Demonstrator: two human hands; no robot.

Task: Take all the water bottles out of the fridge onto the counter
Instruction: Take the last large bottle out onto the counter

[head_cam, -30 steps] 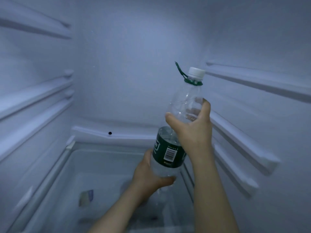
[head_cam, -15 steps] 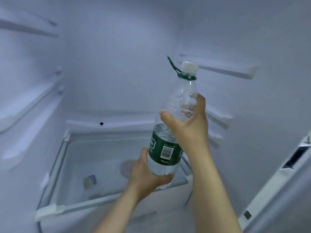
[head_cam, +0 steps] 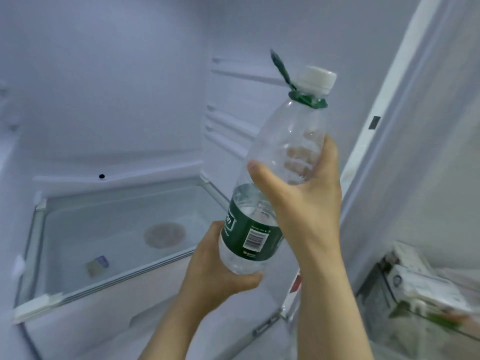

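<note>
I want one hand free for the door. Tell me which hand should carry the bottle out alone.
Right, probably. The right hand wraps the bottle at mid-body, thumb in front and fingers behind, a grip that can likely carry it alone. The left hand only cups the base.

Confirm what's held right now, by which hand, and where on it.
Both hands hold the water bottle: right hand grips its clear upper body above the green label; left hand cups the base below it.
</note>
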